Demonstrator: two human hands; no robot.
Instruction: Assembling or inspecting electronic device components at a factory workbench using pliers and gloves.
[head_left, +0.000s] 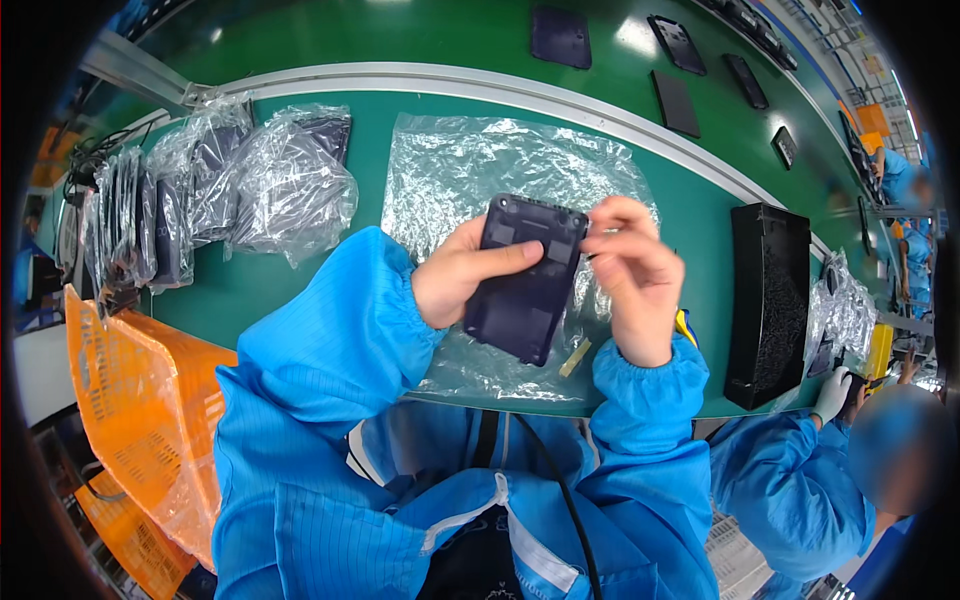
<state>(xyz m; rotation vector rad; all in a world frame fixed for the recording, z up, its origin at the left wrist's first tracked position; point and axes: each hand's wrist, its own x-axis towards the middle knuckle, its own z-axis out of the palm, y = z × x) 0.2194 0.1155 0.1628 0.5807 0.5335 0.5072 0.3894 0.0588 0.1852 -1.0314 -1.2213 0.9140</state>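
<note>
Dark casing (512, 312) in left fingers (508, 260); right fingers (622, 246) at right edge.

A thin, dark rectangular housing (515, 315) with rounded corners is held up at the centre of the frame, one broad face toward the camera. Several greyish rectangular patches mark its upper half; the lower half looks plain and smooth. A small round hole shows at its upper left corner. It stands lengthwise, its top end leaning slightly toward the right.
</note>
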